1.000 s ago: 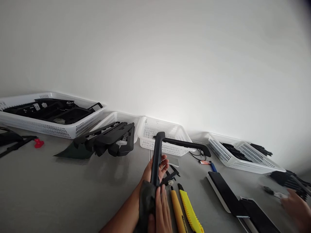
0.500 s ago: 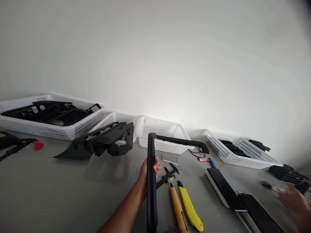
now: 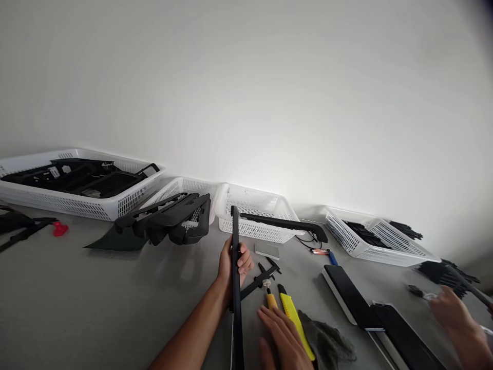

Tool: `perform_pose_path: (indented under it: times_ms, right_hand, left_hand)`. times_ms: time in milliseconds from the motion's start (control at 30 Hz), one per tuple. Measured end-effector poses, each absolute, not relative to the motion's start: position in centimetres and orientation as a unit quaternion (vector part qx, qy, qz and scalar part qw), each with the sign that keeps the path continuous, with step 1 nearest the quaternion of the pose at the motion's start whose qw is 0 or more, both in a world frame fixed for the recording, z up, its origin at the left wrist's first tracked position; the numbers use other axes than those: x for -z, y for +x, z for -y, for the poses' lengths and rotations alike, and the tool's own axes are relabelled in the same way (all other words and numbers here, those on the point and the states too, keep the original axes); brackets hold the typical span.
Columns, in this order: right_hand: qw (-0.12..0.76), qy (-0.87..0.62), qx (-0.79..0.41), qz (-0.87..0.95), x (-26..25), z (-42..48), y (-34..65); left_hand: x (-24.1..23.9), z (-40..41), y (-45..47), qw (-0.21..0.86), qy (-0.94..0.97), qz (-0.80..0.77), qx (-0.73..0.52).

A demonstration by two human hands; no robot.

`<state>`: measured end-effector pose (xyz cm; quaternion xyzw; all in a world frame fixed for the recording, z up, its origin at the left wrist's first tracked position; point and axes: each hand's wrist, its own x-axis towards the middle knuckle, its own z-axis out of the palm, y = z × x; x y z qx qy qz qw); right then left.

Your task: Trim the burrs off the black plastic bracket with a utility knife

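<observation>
My left hand [image 3: 226,264] grips a long, narrow black plastic trim strip [image 3: 236,288], held upright with its near end cut off by the frame's lower edge. My right hand [image 3: 287,344], slightly blurred, has its fingers stretched out over the orange handle [image 3: 271,301] of a tool with a pale round tip. Beside it lies a yellow utility knife [image 3: 295,316], partly covered by the hand. A crumpled dark grey cloth or glove [image 3: 325,341] is just right of the knife. Black calipers [image 3: 256,284] rest beyond the tool, partly behind the strip.
White baskets [image 3: 111,208] with black parts line the wall. Another black trim piece [image 3: 283,222] lies across a middle basket [image 3: 269,236]. Black-topped boxes [image 3: 352,293] and a small grey block [image 3: 267,250] sit on the table. Another person's hand [image 3: 452,311] works at right.
My right hand has come in over the orange-handled tool. The dark grey cloth or glove has appeared beside the knife. My left hand has turned the strip so that it looks narrower.
</observation>
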<state>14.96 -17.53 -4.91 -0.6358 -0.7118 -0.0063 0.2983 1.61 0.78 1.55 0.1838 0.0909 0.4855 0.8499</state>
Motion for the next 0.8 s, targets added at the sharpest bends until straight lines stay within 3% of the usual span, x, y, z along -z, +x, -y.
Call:
perform_pose_path:
  times_ms: [133, 233, 533, 667, 800]
  right_hand:
    - [0.217, -0.627, -0.084, 0.743, 3.8, 14.1, 11.1]
    - [0.203, -0.585, -0.130, 0.774, 4.2, 13.2, 11.4]
    - [0.340, -0.573, -0.087, 0.740, 6.6, 15.3, 11.6]
    - [0.394, -0.598, -0.034, 0.698, 3.0, 16.1, 14.2]
    - [0.444, -0.637, 0.026, 0.630, -3.8, 15.8, 28.0]
  left_hand:
    - [-1.8, -1.4, 1.2, 0.831, 0.187, -0.123, -0.509]
    - [-1.8, -1.8, 0.6, 0.814, 0.172, -0.147, -0.535]
    - [-2.4, -1.1, 0.7, 0.836, 0.197, -0.123, -0.497]
    - [-3.1, -0.4, 0.9, 0.843, 0.214, -0.091, -0.485]
    - [-3.6, 0.2, 0.8, 0.862, 0.201, -0.073, -0.460]
